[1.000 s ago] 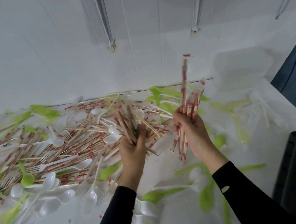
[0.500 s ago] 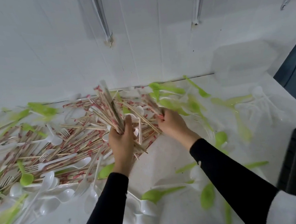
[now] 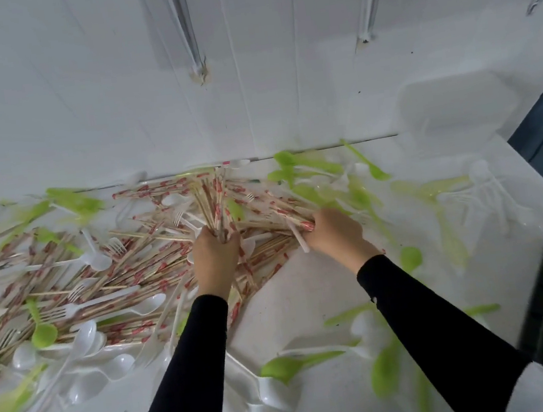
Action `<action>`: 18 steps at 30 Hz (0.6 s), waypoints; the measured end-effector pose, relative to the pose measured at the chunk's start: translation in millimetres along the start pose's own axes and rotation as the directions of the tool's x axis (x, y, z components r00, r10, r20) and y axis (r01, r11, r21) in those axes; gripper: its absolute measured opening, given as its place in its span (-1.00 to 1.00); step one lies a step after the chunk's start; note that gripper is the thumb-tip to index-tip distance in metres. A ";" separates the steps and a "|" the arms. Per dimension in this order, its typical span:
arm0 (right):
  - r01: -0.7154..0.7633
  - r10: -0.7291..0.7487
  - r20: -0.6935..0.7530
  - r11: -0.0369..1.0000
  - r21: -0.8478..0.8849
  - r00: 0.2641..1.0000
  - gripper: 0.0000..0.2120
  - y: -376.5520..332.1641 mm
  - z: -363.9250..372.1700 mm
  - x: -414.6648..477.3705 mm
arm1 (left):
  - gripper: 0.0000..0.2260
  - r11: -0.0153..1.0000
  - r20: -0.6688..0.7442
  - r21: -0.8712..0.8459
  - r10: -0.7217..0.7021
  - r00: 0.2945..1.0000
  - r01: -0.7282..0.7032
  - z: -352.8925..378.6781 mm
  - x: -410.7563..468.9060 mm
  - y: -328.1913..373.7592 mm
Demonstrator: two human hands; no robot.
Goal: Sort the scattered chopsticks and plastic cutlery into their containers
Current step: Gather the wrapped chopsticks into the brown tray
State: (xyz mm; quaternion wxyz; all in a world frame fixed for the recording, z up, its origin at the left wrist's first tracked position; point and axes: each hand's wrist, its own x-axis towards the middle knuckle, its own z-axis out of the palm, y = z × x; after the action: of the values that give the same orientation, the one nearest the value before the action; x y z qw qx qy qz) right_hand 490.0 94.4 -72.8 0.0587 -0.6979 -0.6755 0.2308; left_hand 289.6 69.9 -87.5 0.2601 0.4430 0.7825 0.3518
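Right hand (image 3: 334, 232), earlier bundle gone, now pinches wrapped chopsticks (image 3: 281, 213) at the pile's (image 3: 116, 267) right edge; left hand (image 3: 216, 258) grips an upright bundle (image 3: 215, 201) mid-pile: gathering evidently unfinished.

one view only, head-worn, wide-angle. looking forward and steeply down onto white table (image 3: 309, 297) from close above. both forearms (image 3: 188, 372) at bottom edge, left hand (image 3: 216, 258) and right hand (image 3: 334, 232) at mid-frame in the chopsticks (image 3: 154, 273). white wall (image 3: 92, 91) filling top half, meeting table across the middle. edges bent and blurred.
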 end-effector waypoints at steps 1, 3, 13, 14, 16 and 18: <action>-0.027 0.027 0.040 1.000 0.006 0.999 -0.73 5.9 -4.8 -1.8 | -0.72 0.999 0.022 0.051 -0.002 1.000 0.001 -0.6 2.1 -0.5; -0.060 0.052 0.109 0.996 0.071 0.993 -0.76 16.3 -13.4 -6.7 | -0.69 0.989 0.043 0.147 0.026 0.999 -0.032 -0.2 4.5 1.4; -0.096 -0.077 0.343 0.882 0.461 0.936 -0.81 32.7 -55.6 -48.1 | -0.76 0.998 0.175 0.042 0.031 0.984 -0.039 -4.9 2.8 22.9; -0.107 -0.078 0.346 0.867 0.486 0.935 -0.82 31.2 -59.2 -51.2 | -0.77 0.999 0.174 0.012 0.033 0.984 -0.035 -7.9 1.2 23.5; -0.156 -0.067 0.346 0.803 0.576 0.936 -0.77 28.3 -61.8 -55.0 | -0.80 0.998 0.168 -0.060 0.036 0.985 -0.027 -13.3 -0.3 25.3; -0.258 -0.070 0.386 0.634 0.729 0.920 -0.80 26.5 -59.4 -55.6 | -0.84 0.987 0.160 -0.158 0.019 0.987 0.006 -15.6 -0.7 25.7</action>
State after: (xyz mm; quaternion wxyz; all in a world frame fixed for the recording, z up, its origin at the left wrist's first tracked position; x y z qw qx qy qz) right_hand 539.1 51.9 -17.0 0.2056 -0.5827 -0.4727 0.6283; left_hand 291.8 73.5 -57.8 0.3558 0.4506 0.7270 0.3766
